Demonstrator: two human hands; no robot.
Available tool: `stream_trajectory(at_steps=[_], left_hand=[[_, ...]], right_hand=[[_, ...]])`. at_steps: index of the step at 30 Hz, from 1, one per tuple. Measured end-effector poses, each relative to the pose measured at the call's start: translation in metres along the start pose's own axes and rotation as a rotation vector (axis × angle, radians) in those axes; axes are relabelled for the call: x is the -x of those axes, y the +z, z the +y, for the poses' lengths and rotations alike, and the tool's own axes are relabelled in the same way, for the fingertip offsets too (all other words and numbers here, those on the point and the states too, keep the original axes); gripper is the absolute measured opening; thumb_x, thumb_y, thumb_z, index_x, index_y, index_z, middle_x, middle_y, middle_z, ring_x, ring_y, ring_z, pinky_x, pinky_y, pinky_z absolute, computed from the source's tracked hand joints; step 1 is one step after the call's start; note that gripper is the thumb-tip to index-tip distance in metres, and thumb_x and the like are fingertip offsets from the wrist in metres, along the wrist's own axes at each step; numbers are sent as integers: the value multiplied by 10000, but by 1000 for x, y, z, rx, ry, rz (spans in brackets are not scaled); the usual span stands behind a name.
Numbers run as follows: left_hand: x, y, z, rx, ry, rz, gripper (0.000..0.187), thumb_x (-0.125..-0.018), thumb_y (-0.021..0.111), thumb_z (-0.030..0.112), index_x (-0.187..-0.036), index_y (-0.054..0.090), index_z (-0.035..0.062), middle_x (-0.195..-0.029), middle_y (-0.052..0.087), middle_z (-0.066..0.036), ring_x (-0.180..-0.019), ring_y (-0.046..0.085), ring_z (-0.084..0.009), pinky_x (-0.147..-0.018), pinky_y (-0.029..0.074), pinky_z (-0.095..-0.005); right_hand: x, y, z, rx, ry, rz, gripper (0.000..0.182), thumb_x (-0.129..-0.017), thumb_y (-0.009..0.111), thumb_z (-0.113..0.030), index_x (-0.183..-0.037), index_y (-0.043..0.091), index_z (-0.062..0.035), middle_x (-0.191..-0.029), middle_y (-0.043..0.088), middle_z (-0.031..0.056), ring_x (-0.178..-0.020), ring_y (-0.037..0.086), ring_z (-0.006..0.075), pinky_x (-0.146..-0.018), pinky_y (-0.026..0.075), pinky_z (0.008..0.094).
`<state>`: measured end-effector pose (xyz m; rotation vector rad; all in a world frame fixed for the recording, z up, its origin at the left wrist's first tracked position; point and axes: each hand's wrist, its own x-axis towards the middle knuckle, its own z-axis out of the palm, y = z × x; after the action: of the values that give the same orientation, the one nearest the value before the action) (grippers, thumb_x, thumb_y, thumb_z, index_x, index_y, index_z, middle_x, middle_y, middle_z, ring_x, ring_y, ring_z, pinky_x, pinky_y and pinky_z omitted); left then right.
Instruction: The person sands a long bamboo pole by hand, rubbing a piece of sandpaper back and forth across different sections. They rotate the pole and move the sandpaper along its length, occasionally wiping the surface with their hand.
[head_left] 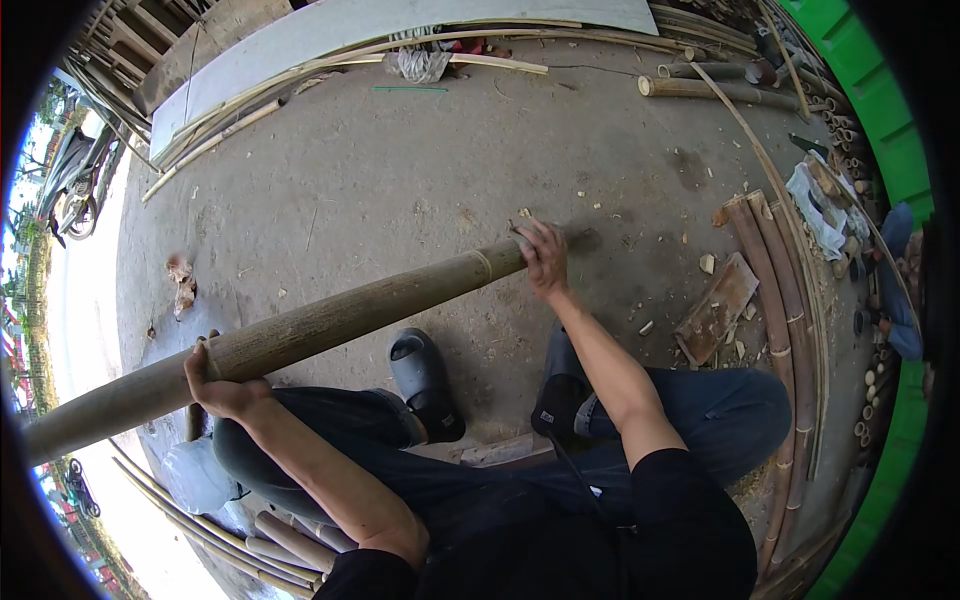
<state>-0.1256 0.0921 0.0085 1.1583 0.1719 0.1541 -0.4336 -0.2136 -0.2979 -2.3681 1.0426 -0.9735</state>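
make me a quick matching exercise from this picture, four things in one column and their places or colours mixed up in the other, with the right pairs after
Column 1
1. left hand
2. right hand
3. wooden block
4. sleeves

Column 2
A. on the floor beside long poles
B. black
C. on the bamboo pole, close to a knee
D. at the pole's end near the picture's middle

Pairs: 1-C, 2-D, 3-A, 4-B
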Motion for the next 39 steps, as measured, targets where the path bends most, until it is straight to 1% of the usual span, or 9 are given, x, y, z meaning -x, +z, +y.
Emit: stream_trajectory(at_steps=[4,6,12,15,20,23,28,34,39], left_hand=[[-1,5,1,-7,-45,30,399,-751,710,217,-1055,614,-24,-995,655,-161,-964,639,-299,-914,512,-438],[-2,-2,1,-13,-51,26,399,-750,713,210,-1056,612,-25,-999,656,-162,-958,639,-297,-912,517,-438],[-15,-7,-8,-66,-30,74,358,-753,740,148,-1026,612,-46,-942,649,-148,-893,671,-296,-834,570,-420],[-24,-16,-14,-50,-28,49,335,-762,738,141,-1005,611,-51,-950,652,-152,-893,669,-289,-831,570,-417],[-24,-12,-19,-105,8,119,458,-755,838,178,-1041,589,-79,-965,629,-135,-870,655,-276,-792,584,-401],[-18,-3,-15,-121,-48,148,538,-755,856,202,-1102,577,-100,-1010,614,-138,-884,646,-279,-812,589,-417],[-36,-24,-26,-208,-14,122,685,-753,880,217,-1226,529,-134,-1155,602,-163,-1001,637,-295,-889,577,-436],[-45,-36,-38,-247,-38,153,782,-754,896,224,-1303,485,-152,-1288,572,-197,-1095,620,-287,-979,539,-407],[-35,-20,-31,-253,18,152,811,-751,902,237,-1297,467,-174,-1290,568,-207,-1097,617,-287,-988,537,-402]], right_hand=[[-22,-16,-170,-309,-230,-107,475,-986,467,-514,-1281,649,-189,-1318,610,90,-1243,545,293,-1081,342,478],[-9,-9,-161,-241,-302,-35,494,-988,459,-535,-1299,636,-195,-1324,602,90,-1242,548,294,-1092,337,481],[-5,12,-16,-118,-5,79,461,-1012,446,-486,-1263,631,-147,-1281,624,123,-1237,541,349,-1113,330,515],[2,23,92,77,-189,29,398,-1006,468,-395,-1189,669,-105,-1207,655,147,-1212,552,351,-1113,331,514],[-30,6,-104,-268,-44,-36,409,-942,511,-442,-1054,750,-128,-1063,722,67,-1034,634,287,-1012,388,437],[-17,4,-197,-295,-242,8,452,-961,527,-486,-1234,687,-163,-1271,650,61,-1216,574,272,-1068,353,460],[12,37,-104,-95,-328,102,553,-980,462,-594,-1384,575,-233,-1423,531,91,-1342,461,322,-1136,291,501],[27,32,66,14,258,157,473,-1051,391,-404,-1400,553,-130,-1484,461,202,-1354,412,459,-1132,303,599],[-7,18,-44,-69,25,32,438,-987,469,-424,-1286,646,-158,-1362,589,108,-1286,495,388,-1138,264,556]])
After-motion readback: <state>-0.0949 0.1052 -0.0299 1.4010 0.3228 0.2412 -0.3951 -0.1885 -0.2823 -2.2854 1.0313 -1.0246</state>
